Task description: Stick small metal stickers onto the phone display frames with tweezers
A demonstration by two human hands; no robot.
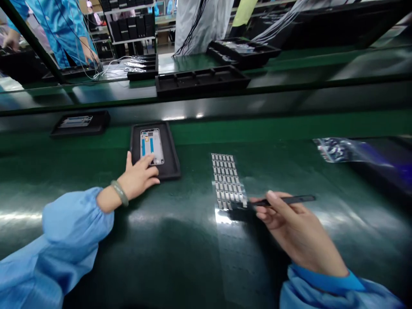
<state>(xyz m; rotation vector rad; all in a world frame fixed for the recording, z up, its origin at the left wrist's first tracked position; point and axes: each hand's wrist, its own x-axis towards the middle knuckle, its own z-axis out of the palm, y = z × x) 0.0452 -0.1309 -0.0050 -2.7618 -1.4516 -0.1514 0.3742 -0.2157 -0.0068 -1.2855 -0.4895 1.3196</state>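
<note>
My left hand (139, 177), fingers spread, rests over the lower edge of a silver phone frame (156, 143) with blue strips. The frame lies in a black tray (173, 161) on the green work surface. In my right hand (294, 227) is a pair of black tweezers (298, 199), pinched between thumb and fingers. Its tip is at the lower right corner of a clear sheet bearing rows of small metallic pieces (226, 180). A small light piece (244, 201) shows at the tip; whether it is gripped cannot be made out.
Another black tray (102, 122) with a phone frame is at the back left. A plastic bag of small parts (341, 150) lies at right. Behind a raised ledge are black compartment trays (201, 81) and a person in blue (61, 30).
</note>
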